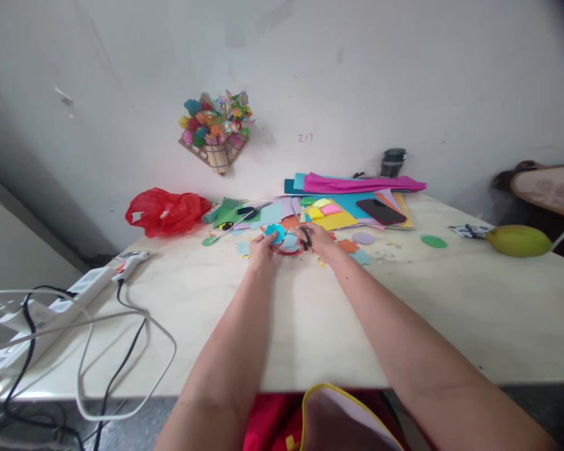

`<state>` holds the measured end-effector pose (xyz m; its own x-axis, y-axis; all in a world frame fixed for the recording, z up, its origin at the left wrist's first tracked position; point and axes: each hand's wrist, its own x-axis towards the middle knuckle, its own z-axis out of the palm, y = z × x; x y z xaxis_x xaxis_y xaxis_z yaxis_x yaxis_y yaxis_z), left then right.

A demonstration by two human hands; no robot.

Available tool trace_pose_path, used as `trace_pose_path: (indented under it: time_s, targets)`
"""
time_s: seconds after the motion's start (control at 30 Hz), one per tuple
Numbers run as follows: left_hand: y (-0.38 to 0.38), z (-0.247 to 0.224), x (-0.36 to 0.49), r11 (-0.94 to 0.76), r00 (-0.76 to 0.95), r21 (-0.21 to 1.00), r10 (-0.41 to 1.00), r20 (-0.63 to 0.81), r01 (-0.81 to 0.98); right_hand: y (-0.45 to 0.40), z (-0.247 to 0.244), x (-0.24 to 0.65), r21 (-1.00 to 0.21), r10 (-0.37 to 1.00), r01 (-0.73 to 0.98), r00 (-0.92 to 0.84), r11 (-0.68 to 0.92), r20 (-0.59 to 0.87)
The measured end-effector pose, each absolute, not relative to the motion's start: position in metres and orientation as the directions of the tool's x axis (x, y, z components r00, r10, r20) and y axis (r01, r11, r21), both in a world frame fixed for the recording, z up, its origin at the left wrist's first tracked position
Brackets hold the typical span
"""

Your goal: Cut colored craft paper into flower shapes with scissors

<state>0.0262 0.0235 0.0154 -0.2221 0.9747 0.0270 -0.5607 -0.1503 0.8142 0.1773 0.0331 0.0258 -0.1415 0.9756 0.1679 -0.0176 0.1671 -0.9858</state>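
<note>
My left hand (262, 247) pinches a blue scalloped paper flower (275, 233) by its edge, a little above the table. In my right hand (318, 239) is a pair of scissors, its black handles (305, 238) round my fingers and its blades (294, 210) pointing up and away. Between the hands, a round piece with a red rim (290, 252) lies partly hidden, with pale blue paper over it. Cut shapes lie about: an orange paper flower (348, 246), a lilac oval (363, 238) and light blue pieces (361, 257).
Behind the hands lie stacked coloured sheets (357, 183), a phone (381, 212) and a second pair of scissors (248, 213). A red plastic bag (167, 212) sits at back left. Power strips (82, 285) and cables are at left; a yellow-green fruit-like object (519, 240) is at right.
</note>
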Motion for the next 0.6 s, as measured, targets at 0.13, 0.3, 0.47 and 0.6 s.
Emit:
trace_pose_path:
  time_s: [0.13,0.3,0.47,0.6]
  targets:
    - [0.023,0.014,0.026,-0.089,-0.096,0.830,0.994,0.043,-0.551,0.039,0.023,0.186,-0.989,0.987,-0.069,-0.086,0.133,0.139]
    - [0.022,0.012,0.024,-0.018,0.016,0.873,0.999,0.030,-0.487,0.038,0.027,0.191,-0.985,0.985,-0.103,-0.084,0.140,0.148]
    - [0.018,0.012,0.026,0.012,0.089,0.909,0.996,0.028,-0.417,0.036,0.030,0.189,-0.975,0.974,-0.142,-0.124,0.171,0.189]
    - [0.020,0.008,0.027,0.028,0.151,0.935,0.988,0.028,-0.354,0.037,0.028,0.188,-0.969,0.955,-0.136,-0.187,0.207,0.230]
